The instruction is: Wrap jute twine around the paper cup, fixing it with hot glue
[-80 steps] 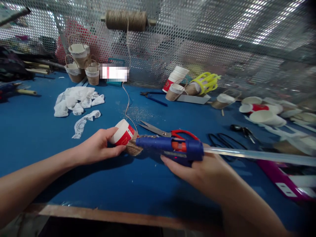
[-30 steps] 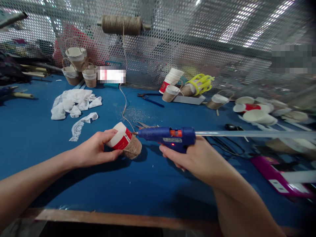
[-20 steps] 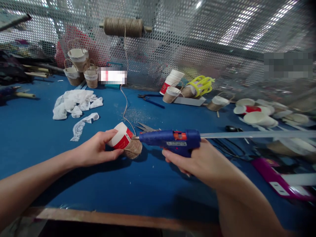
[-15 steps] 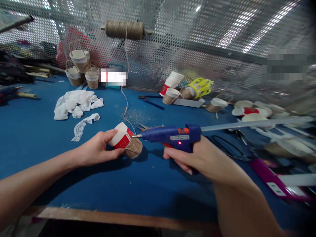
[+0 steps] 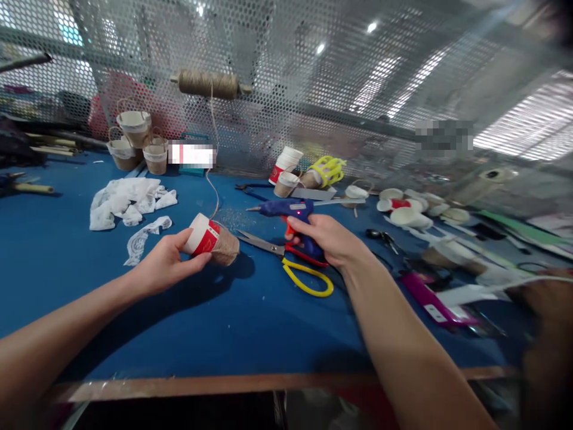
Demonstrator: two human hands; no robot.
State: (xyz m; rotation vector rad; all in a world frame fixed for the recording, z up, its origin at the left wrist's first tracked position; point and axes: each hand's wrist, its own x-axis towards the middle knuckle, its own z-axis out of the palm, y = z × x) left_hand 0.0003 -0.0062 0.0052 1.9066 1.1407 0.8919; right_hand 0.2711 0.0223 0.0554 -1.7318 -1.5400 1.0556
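Observation:
My left hand [image 5: 163,263] grips a red and white paper cup [image 5: 210,240] lying on its side just above the blue table; its lower part is wound with brown twine. A strand of twine runs from the cup up to the twine spool [image 5: 208,83] on the mesh wall. My right hand [image 5: 329,239] holds a blue hot glue gun [image 5: 286,209] by the handle, nozzle pointing left, away from the cup, with a clear glue stick out the back. Scissors with red and yellow handles [image 5: 290,260] lie between the hands.
Lace scraps [image 5: 128,200] lie at the left. Twine-wrapped cup baskets [image 5: 134,137] stand at the back left. Paper cups [image 5: 286,170], a yellow frame [image 5: 329,170] and blue pliers [image 5: 248,190] sit at the back centre. More cups [image 5: 405,209] and a magenta box [image 5: 432,295] are at the right.
My right hand has drawn the glue gun back and away from the cup, towards the far side of the table. The view has swung right. The left hand keeps its hold on the cup.

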